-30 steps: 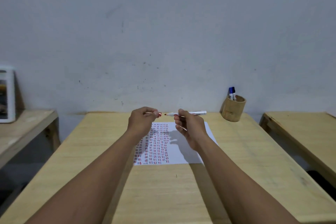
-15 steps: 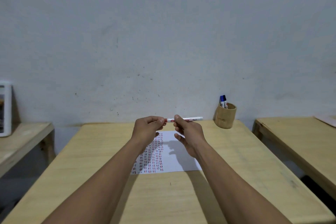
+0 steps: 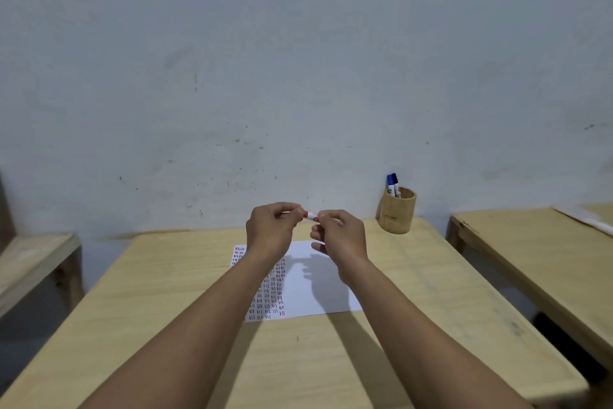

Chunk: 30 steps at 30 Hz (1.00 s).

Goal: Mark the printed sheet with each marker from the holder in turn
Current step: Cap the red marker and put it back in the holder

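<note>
From where I watch, the gap between the hands has gone: half a second ago a long white barrel stuck out to the right past the right hand, and now only a short piece of the white marker with red trim [image 3: 310,216] shows between the two sets of fingertips. My left hand [image 3: 270,230] pinches its left end, thumb and forefinger curled tight on it; my right hand [image 3: 341,236] grasps the right end, the other fingers loosely fanned below. Whether the cap is fully seated I cannot tell — the fingers cover the joint. The rest of the barrel is hidden behind the right hand. Both hands hang above the far edge of the white printed sheet with rows of red tally marks [image 3: 300,289], which lies flat on the middle of the pale wooden table [image 3: 172,319]. The view has also shifted, so the sheet's far-left corner now peeks out left of my left wrist.

At the table's far right corner stands the round bamboo holder [image 3: 397,212], well apart from the hands, with two blue-capped markers [image 3: 392,184] upright inside. Behind everything is a scuffed grey-white wall [image 3: 298,60]. A second wooden table [image 3: 537,252] sits to the right, and a low wooden bench [image 3: 30,262] to the left.
</note>
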{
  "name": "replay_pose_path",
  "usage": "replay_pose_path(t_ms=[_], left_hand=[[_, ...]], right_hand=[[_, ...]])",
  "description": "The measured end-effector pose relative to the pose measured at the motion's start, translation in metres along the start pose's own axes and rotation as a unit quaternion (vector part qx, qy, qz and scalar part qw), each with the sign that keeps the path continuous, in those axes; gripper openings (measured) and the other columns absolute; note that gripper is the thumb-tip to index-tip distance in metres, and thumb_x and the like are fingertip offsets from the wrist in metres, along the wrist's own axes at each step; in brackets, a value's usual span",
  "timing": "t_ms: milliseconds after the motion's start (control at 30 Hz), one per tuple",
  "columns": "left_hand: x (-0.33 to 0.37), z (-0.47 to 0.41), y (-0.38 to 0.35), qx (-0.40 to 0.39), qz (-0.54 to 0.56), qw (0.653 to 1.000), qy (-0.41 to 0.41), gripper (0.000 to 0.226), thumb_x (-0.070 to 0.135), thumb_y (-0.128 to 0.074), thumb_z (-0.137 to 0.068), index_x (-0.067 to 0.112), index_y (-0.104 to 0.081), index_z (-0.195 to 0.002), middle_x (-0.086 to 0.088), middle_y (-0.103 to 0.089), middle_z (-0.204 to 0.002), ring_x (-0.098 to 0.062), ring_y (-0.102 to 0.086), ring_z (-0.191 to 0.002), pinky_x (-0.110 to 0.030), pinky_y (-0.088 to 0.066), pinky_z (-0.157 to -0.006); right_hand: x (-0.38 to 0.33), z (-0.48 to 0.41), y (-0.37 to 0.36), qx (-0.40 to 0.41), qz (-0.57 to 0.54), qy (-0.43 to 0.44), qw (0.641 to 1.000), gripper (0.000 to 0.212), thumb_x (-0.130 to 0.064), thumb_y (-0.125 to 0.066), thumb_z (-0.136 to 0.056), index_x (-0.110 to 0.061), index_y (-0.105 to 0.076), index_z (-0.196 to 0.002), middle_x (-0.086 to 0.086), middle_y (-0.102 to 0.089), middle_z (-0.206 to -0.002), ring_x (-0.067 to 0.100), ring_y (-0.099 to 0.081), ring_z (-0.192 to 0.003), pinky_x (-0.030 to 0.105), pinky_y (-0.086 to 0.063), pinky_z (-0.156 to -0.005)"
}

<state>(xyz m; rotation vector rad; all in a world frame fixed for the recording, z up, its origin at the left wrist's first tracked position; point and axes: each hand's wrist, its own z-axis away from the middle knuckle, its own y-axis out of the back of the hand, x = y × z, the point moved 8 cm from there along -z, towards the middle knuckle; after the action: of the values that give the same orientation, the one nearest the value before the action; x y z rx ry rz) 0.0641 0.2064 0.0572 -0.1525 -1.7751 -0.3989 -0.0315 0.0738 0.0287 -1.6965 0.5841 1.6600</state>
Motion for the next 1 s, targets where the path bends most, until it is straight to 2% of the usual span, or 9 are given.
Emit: replay_pose_path(t_ms=[67,233,367,467,567,667,833,900,1000], left_hand=[[0.011,-0.004,-0.009,0.005,-0.026,0.999,-0.022,0.010,0.026,-0.075,-0.088,0.021,-0.081,-0.094,0.003,-0.079,-0.088,-0.016,-0.072,-0.090,-0.033,-0.057,-0.083],[0.037,-0.015,-0.054,-0.031,-0.068,0.995,-0.067,0.015,0.028,-0.069,-0.092,0.025,-0.080,-0.100,0.010,-0.078,-0.088,-0.009,-0.070,-0.091,-0.010,-0.041,-0.070],[0.048,-0.024,-0.098,-0.055,-0.058,0.993,-0.083,0.024,0.026,-0.053,-0.100,0.030,-0.077,-0.097,0.007,-0.078,-0.092,-0.019,-0.071,-0.092,-0.032,-0.054,-0.087],[0.040,-0.040,-0.129,-0.052,-0.048,0.995,-0.069,0.032,0.023,-0.047,-0.102,0.019,-0.071,-0.124,0.003,-0.077,-0.099,-0.021,-0.070,-0.102,-0.036,-0.052,-0.097],[0.024,-0.053,-0.163,-0.072,-0.087,0.992,-0.058,0.035,0.023,-0.050,-0.101,0.017,-0.066,-0.133,-0.002,-0.074,-0.114,-0.021,-0.066,-0.111,-0.025,-0.045,-0.093],[0.005,-0.061,-0.199,-0.111,-0.119,0.986,-0.046,0.045,0.028,-0.059,-0.099,0.017,-0.055,-0.143,-0.005,-0.068,-0.127,-0.019,-0.063,-0.111,-0.024,-0.042,-0.090],[-0.038,-0.073,-0.253,-0.173,-0.133,0.976,-0.013,0.083,0.035,-0.077,-0.086,0.017,-0.036,-0.156,-0.008,-0.054,-0.148,-0.024,-0.054,-0.132,-0.034,-0.046,-0.104],[-0.046,-0.076,-0.267,-0.182,-0.129,0.975,-0.015,0.086,0.033,-0.081,-0.081,0.015,-0.038,-0.154,-0.004,-0.054,-0.147,-0.024,-0.053,-0.132,-0.030,-0.046,-0.100],[-0.049,-0.081,-0.277,-0.165,-0.089,0.982,-0.033,0.054,0.026,-0.083,-0.071,0.022,-0.060,-0.120,0.013,-0.068,-0.113,-0.016,-0.065,-0.099,-0.024,-0.054,-0.073]], right_hand=[[-0.008,-0.005,0.008,-0.014,0.115,0.023,0.993,0.014,-0.010,-0.055,-0.096,-0.010,-0.066,-0.104,0.013,-0.069,-0.083,0.019,-0.064,-0.064,0.034,-0.058,-0.060],[-0.029,-0.028,0.041,0.006,0.283,0.080,0.956,0.007,-0.023,-0.059,-0.092,-0.022,-0.061,-0.098,0.002,-0.074,-0.074,0.022,-0.071,-0.069,0.041,-0.058,-0.061],[-0.045,-0.051,0.078,0.038,0.288,0.110,0.950,0.008,-0.024,-0.058,-0.098,-0.019,-0.064,-0.099,-0.004,-0.067,-0.068,0.003,-0.060,-0.049,0.026,-0.044,-0.052],[-0.060,-0.069,0.105,0.067,0.313,0.143,0.936,0.014,-0.028,-0.060,-0.098,-0.019,-0.071,-0.098,0.000,-0.067,-0.076,0.016,-0.064,-0.070,0.030,-0.044,-0.061],[-0.074,-0.093,0.132,0.104,0.307,0.156,0.933,0.020,-0.030,-0.059,-0.099,-0.016,-0.075,-0.100,0.003,-0.073,-0.090,0.017,-0.063,-0.078,0.032,-0.046,-0.068],[-0.093,-0.114,0.149,0.135,0.323,0.189,0.917,0.023,-0.028,-0.057,-0.102,-0.013,-0.074,-0.109,-0.001,-0.071,-0.097,0.011,-0.065,-0.083,0.026,-0.048,-0.068],[-0.105,-0.143,0.166,0.165,0.325,0.235,0.901,0.026,-0.020,-0.057,-0.102,-0.012,-0.063,-0.126,0.000,-0.067,-0.112,0.016,-0.063,-0.099,0.014,-0.041,-0.062],[-0.100,-0.157,0.169,0.165,0.336,0.230,0.898,0.026,-0.020,-0.057,-0.102,-0.012,-0.062,-0.126,0.001,-0.068,-0.114,0.015,-0.063,-0.096,0.013,-0.042,-0.061],[-0.084,-0.178,0.172,0.150,0.358,0.208,0.898,0.026,-0.024,-0.059,-0.100,-0.013,-0.064,-0.123,0.002,-0.071,-0.115,0.017,-0.066,-0.099,0.022,-0.047,-0.070]])
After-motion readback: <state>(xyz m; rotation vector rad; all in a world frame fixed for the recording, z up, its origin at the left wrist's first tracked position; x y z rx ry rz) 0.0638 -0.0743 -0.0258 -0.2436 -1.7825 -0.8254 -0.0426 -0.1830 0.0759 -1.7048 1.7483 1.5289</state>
